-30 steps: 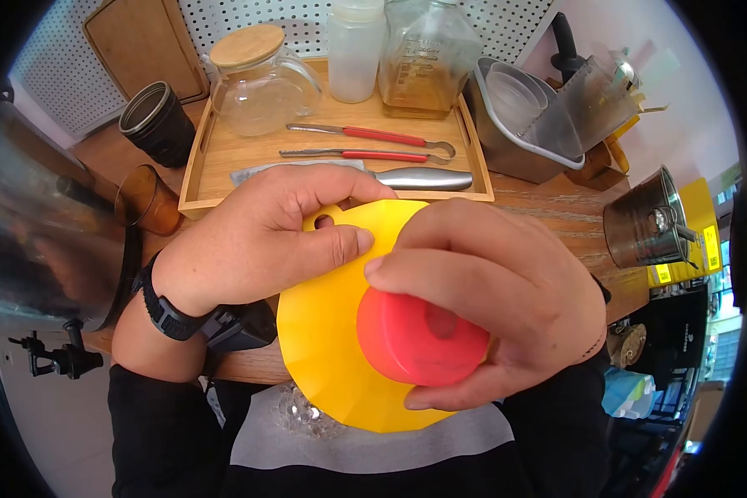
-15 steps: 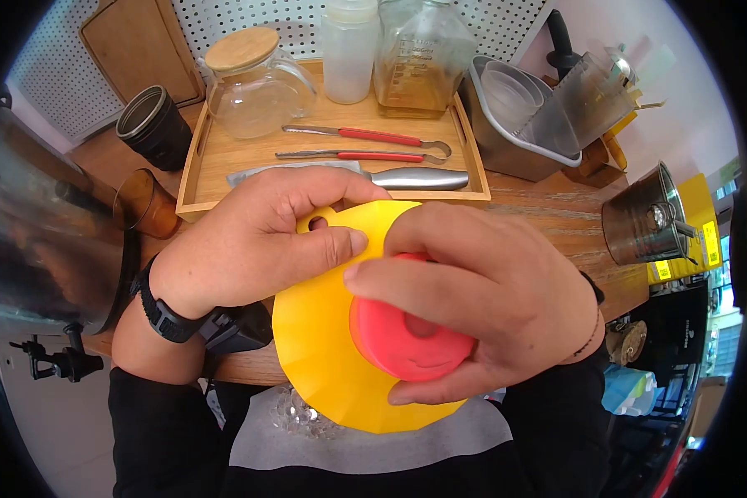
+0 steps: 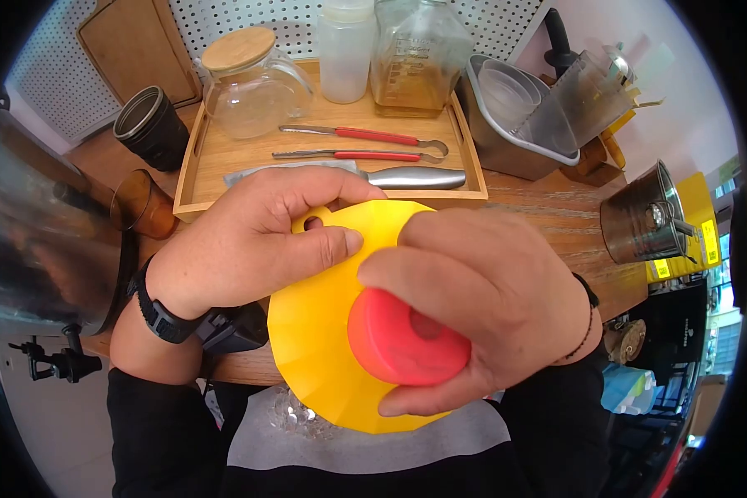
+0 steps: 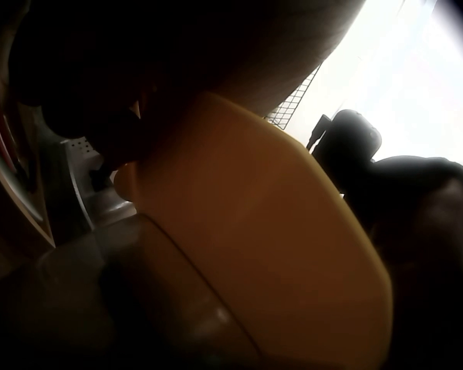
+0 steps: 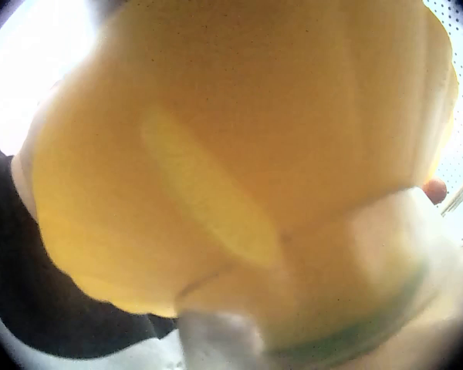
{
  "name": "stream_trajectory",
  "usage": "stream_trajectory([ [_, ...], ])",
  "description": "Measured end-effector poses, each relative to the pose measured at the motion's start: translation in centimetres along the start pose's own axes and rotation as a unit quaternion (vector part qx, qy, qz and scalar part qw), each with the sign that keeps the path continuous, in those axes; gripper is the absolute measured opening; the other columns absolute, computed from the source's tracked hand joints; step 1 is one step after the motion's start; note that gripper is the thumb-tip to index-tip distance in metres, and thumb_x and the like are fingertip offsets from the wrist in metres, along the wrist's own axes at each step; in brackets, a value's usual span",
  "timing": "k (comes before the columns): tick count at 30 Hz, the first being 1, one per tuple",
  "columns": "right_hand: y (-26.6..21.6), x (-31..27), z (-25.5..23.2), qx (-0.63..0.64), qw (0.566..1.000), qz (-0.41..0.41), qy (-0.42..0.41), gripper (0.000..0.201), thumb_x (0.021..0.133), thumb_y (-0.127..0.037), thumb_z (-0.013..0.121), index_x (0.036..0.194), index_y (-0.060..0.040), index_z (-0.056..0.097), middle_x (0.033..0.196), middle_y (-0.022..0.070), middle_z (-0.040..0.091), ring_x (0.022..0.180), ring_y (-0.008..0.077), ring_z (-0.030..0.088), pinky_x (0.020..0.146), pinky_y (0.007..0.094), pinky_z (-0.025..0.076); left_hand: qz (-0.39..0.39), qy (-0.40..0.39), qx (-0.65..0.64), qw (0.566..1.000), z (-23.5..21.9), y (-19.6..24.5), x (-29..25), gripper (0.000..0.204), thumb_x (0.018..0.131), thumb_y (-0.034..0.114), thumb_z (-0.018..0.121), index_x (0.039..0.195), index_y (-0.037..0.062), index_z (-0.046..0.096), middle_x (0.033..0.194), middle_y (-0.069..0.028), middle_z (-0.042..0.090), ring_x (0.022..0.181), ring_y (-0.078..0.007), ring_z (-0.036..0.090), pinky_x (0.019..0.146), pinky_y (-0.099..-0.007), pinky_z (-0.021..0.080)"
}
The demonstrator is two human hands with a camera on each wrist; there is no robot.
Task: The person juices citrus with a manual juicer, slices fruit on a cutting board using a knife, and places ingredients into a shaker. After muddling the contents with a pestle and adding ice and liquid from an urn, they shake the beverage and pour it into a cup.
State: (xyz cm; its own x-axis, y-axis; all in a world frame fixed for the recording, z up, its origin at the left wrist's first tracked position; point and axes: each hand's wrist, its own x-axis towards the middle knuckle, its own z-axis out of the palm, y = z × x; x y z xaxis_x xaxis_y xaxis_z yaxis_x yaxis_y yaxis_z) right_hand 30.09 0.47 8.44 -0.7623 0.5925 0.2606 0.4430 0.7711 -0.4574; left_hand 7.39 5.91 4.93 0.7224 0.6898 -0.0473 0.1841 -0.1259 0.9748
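A wide yellow piece with a faceted edge (image 3: 303, 332) fills the middle of the head view, above the lap. At its upper left, beside a small hole, my left hand (image 3: 249, 236) pinches it, thumb on top and fingers partly hidden. My right hand (image 3: 502, 295) grips a round red piece (image 3: 407, 344) over the yellow one, fingers along its far side and thumb on its near side. In the left wrist view the yellow piece (image 4: 255, 231) is dark; in the right wrist view the yellow piece (image 5: 216, 154) stands over a see-through rounded wall (image 5: 386, 285).
Behind the hands, a wooden tray (image 3: 473, 178) bears a glass jug (image 3: 249, 100), bottles, red-handled tools (image 3: 378, 135) and a silver-handled knife (image 3: 415, 177). A grey bin (image 3: 506, 133) and metal bucket (image 3: 643, 216) stand right, an amber glass (image 3: 145, 207) left.
My right fingers have shifted slightly back to the right over the red piece, which has turned or tilted a little. My left hand keeps its hold on the yellow piece.
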Motion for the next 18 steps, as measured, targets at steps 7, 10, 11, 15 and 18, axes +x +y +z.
stream_trajectory([
  [7, 1.6, 0.2, 0.4, 0.061, 0.989, -0.131, 0.043, 0.055, 0.068, -0.031, 0.08, 0.117, -0.0114, 0.063, 0.104, 0.0145, 0.056, 0.08, 0.0298, 0.059, 0.066, 0.0366, 0.049, -0.002, -0.002, -0.026, 1.0, 0.0, 0.0, -0.1, 0.037, 0.091, 0.007, 0.064, 0.125, -0.0012, 0.056, 0.115, -0.0069, 0.062, 0.104, -0.0132, 0.059, 0.092, -0.0259, 0.047],
  [10, 1.7, 0.1, 0.0, 0.091, 0.983, -0.159, -0.01, 0.051, 0.07, -0.025, 0.077, 0.118, -0.0121, 0.065, 0.107, 0.0149, 0.056, 0.082, 0.0294, 0.058, 0.069, 0.0373, 0.048, -0.015, -0.007, -0.016, 1.0, 0.0, 0.1, -0.1, 0.036, 0.091, 0.008, 0.063, 0.126, -0.0015, 0.055, 0.116, -0.007, 0.062, 0.104, -0.0135, 0.059, 0.092, -0.0261, 0.047],
  [11, 1.8, 0.1, 0.1, 0.095, 0.98, -0.172, -0.018, 0.051, 0.071, -0.024, 0.077, 0.118, -0.0124, 0.065, 0.108, 0.015, 0.056, 0.083, 0.029, 0.058, 0.07, 0.0374, 0.048, -0.017, -0.011, -0.015, 1.0, 0.0, 0.1, -0.2, 0.036, 0.092, 0.008, 0.063, 0.125, -0.0016, 0.055, 0.116, -0.0071, 0.062, 0.104, -0.0136, 0.059, 0.092, -0.0261, 0.047],
  [15, 1.5, -0.1, 0.3, 0.073, 0.986, -0.152, -0.021, 0.055, 0.069, -0.03, 0.078, 0.118, -0.0112, 0.064, 0.103, 0.0138, 0.056, 0.079, 0.0277, 0.057, 0.067, 0.0361, 0.048, -0.002, -0.013, -0.029, 1.0, 0.0, 0.0, -0.1, 0.036, 0.092, 0.008, 0.063, 0.125, -0.0018, 0.055, 0.116, -0.0071, 0.062, 0.105, -0.0135, 0.059, 0.093, -0.0263, 0.047],
  [18, 0.6, -0.1, 0.5, 0.024, 0.996, -0.079, 0.016, 0.06, 0.066, -0.035, 0.081, 0.118, -0.0097, 0.062, 0.096, 0.0121, 0.054, 0.074, 0.027, 0.057, 0.062, 0.0345, 0.047, -0.006, 0.001, 0.004, 1.0, 0.0, -0.1, 0.0, 0.036, 0.091, 0.009, 0.064, 0.125, -0.0018, 0.056, 0.116, -0.0068, 0.062, 0.105, -0.0128, 0.058, 0.093, -0.0264, 0.047],
])
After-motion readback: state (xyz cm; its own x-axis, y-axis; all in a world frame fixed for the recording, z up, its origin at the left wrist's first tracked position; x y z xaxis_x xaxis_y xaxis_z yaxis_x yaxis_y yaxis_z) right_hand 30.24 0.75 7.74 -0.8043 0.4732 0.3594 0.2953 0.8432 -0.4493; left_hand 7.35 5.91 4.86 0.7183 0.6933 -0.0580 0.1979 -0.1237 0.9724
